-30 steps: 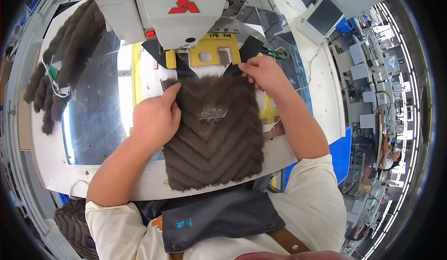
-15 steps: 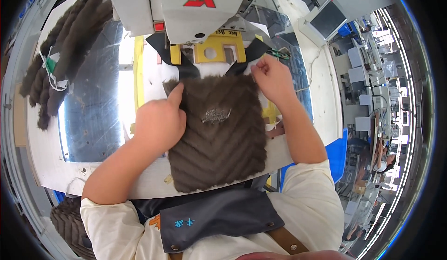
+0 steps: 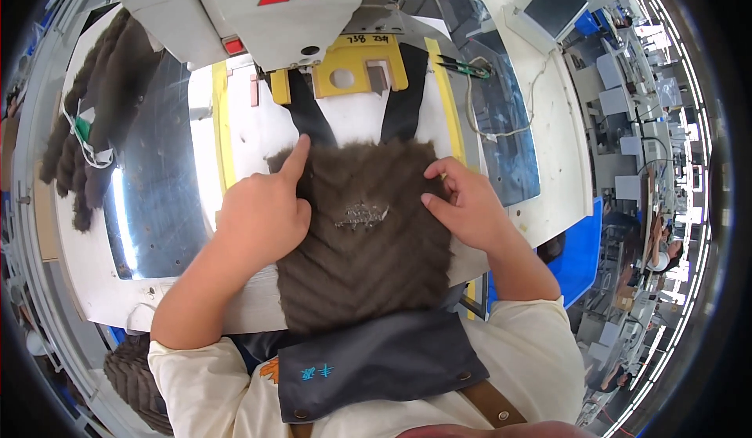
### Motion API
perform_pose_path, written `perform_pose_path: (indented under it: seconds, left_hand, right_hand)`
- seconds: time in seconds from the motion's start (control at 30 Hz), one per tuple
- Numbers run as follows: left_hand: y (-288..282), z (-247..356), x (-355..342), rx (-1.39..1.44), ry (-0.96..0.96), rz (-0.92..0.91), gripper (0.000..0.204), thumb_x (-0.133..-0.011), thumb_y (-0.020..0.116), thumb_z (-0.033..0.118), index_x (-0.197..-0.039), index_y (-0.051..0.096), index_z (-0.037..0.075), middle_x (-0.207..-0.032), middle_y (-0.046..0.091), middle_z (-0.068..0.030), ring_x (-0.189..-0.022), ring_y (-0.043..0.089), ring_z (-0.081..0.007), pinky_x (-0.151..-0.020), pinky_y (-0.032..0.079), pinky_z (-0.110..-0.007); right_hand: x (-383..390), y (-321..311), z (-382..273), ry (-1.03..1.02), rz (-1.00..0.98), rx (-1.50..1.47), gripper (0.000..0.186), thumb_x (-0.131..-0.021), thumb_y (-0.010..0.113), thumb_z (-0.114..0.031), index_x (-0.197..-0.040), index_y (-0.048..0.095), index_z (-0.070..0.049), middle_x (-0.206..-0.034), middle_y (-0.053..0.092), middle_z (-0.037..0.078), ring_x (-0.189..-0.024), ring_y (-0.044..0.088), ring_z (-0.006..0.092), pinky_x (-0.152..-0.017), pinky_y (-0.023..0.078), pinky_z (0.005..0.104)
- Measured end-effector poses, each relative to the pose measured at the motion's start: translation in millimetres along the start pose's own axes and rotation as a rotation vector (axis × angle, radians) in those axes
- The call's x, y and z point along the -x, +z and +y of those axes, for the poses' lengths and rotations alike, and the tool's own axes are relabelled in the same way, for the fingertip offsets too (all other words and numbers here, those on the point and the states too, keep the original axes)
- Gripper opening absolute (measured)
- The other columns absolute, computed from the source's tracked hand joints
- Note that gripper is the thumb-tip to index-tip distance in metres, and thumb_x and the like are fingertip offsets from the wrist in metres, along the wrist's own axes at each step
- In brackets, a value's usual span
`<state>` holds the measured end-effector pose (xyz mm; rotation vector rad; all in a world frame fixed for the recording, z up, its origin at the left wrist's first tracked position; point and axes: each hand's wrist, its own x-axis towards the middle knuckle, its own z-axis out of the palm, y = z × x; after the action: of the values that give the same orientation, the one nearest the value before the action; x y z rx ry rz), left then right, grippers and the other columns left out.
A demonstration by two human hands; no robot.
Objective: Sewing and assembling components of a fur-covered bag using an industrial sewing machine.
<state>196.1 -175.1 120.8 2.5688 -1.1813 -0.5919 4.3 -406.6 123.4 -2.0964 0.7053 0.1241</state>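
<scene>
A dark brown fur panel [image 3: 360,262] with chevron ridges and a silvery patch [image 3: 362,215] lies flat before me. My left hand [image 3: 266,211] rests over its left edge, index finger stretched toward the upper left corner and the other fingers curled. At the upper right edge is my right hand [image 3: 466,203], thumb and index finger apart and touching the fur. Two black strips, a left one [image 3: 307,113] and a right one [image 3: 405,97], run from the panel's far edge up to a yellow clamp plate [image 3: 341,80] under the white sewing machine head [image 3: 290,15].
Green-handled thread snips [image 3: 464,66] and a pale cord [image 3: 470,113] lie to the right. Brown fur strips [image 3: 102,109] are piled at the far left. A blue bin [image 3: 576,258] stands beyond the table's right side. More fur [image 3: 135,379] sits low at the left.
The fur panel has come nearer to me, away from the clamp plate, and the black strips show longer and straighter. My right hand moved down from the upper right corner onto the fur. The view shifted.
</scene>
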Motion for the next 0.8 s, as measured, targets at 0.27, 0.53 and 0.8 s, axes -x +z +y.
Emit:
perform_pose_path:
  seconds: [0.27, 0.53, 0.8]
  left_hand:
    - [3, 5, 16, 0.022, 0.057, 0.005, 0.063, -0.09, 0.07, 0.03, -0.147, 0.055, 0.008, -0.082, 0.07, -0.0221, -0.071, 0.069, -0.0405, -0.07, 0.057, -0.048]
    - [18, -16, -18, 0.1, 0.157, 0.355, 0.064, -0.092, 0.073, 0.044, -0.143, 0.059, 0.008, -0.122, 0.063, -0.0201, -0.111, 0.06, -0.0383, -0.098, 0.046, -0.046]
    - [25, -16, -22, -0.177, 0.181, 0.501, 0.064, -0.094, 0.07, 0.039, -0.148, 0.055, 0.008, -0.14, 0.058, -0.0225, -0.135, 0.05, -0.04, -0.113, 0.036, -0.05]
  right_hand:
    - [10, -8, -9, 0.044, -0.025, 0.169, 0.029, -0.085, 0.071, -0.015, -0.111, 0.063, -0.006, -0.067, 0.057, 0.009, -0.063, 0.058, 0.0252, -0.062, 0.046, 0.0394]
    - [2, -4, -7, 0.046, -0.013, 0.151, 0.026, -0.085, 0.07, -0.014, -0.109, 0.064, -0.005, -0.067, 0.058, 0.009, -0.063, 0.059, 0.0251, -0.061, 0.045, 0.0399]
    - [-5, 3, -6, -0.074, 0.008, 0.092, 0.028, -0.087, 0.068, -0.015, -0.112, 0.063, -0.004, -0.07, 0.062, 0.013, -0.066, 0.061, 0.0326, -0.065, 0.047, 0.0435]
